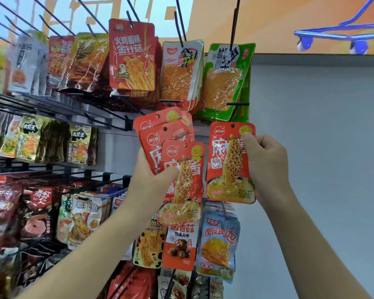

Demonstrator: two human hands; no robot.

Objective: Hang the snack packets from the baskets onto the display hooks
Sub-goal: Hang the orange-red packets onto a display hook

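Note:
My left hand [153, 178] grips a fanned stack of orange-red snack packets [181, 169] in front of the rack. My right hand [266, 160] pinches one identical orange-red packet [227, 169] by its upper right edge and holds it upright, its hang hole at the top. Just above that packet a black display hook [236, 104] juts out below the green packets; the packet's hole sits a little under the hook's tip. No basket is in view.
Rows of hooks carry other snack packets: a red mushroom pack [132, 55], a white-orange pack [181, 72], a green pack [227, 76], blue and orange packs [218, 244] below. A grey wall [322, 147] fills the right. A blue cart frame [343, 31] shows top right.

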